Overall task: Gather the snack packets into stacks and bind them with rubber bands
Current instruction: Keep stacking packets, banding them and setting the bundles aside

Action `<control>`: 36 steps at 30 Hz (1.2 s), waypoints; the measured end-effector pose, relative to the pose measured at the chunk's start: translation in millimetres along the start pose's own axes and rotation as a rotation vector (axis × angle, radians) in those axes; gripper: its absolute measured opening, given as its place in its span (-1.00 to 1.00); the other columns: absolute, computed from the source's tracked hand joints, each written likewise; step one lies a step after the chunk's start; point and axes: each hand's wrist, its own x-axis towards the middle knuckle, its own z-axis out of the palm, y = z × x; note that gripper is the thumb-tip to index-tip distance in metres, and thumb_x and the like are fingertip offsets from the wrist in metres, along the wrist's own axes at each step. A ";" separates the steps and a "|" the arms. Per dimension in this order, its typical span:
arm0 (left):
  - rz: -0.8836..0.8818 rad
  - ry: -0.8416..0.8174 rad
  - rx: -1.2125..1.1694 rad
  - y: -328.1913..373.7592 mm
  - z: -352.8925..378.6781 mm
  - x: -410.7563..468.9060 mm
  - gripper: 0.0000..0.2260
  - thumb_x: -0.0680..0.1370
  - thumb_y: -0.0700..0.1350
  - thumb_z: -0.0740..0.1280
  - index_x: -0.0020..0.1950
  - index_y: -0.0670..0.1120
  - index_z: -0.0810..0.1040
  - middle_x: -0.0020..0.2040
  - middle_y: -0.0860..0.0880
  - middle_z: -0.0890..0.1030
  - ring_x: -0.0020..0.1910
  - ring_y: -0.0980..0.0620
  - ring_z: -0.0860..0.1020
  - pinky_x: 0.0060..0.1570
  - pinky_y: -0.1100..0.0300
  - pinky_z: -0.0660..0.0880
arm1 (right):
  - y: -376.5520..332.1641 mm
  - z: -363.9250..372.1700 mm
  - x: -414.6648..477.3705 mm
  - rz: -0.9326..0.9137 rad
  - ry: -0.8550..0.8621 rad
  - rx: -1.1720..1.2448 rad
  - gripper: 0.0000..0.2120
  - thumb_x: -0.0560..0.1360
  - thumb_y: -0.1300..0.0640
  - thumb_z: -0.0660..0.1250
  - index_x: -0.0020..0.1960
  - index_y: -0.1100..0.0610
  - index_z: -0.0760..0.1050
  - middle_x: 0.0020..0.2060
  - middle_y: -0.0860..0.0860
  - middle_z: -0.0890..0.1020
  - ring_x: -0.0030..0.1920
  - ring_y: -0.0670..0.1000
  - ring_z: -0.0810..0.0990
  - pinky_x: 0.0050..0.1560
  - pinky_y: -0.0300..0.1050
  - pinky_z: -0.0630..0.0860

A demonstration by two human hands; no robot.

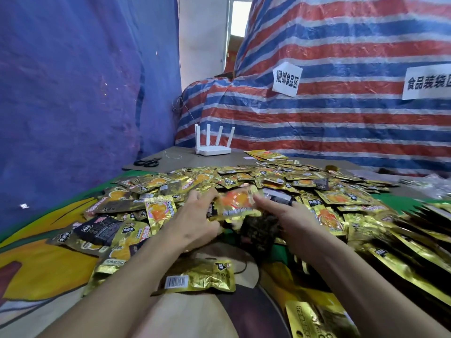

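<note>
A wide heap of gold and black snack packets covers the middle of the table. Just above its near edge, both hands hold a small bundle of packets whose top one shows an orange picture. My left hand grips the bundle's left side with thumb and fingers. On the bundle's right side my right hand pinches it, its fingers stretched forward. The bundle is blurred. I see no rubber band on it. One loose packet lies face down near my left forearm.
A white router with several antennas stands at the back of the table, with black scissors to its left. A striped tarpaulin with paper signs rises behind. A blue sheet hangs on the left. Rows of packets lie at the right.
</note>
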 end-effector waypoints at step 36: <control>0.089 0.420 -1.128 87.7 30.3 -18.8 -0.29 0.26 0.06 0.55 0.33 0.26 0.30 -0.10 0.02 0.69 -0.17 0.18 0.68 -0.18 0.35 0.55 | 34.2 64.4 -13.0 -0.429 -0.052 0.331 -0.42 0.41 -0.45 0.20 0.03 -0.05 0.73 0.02 0.03 0.75 0.14 0.02 0.70 0.29 0.06 0.51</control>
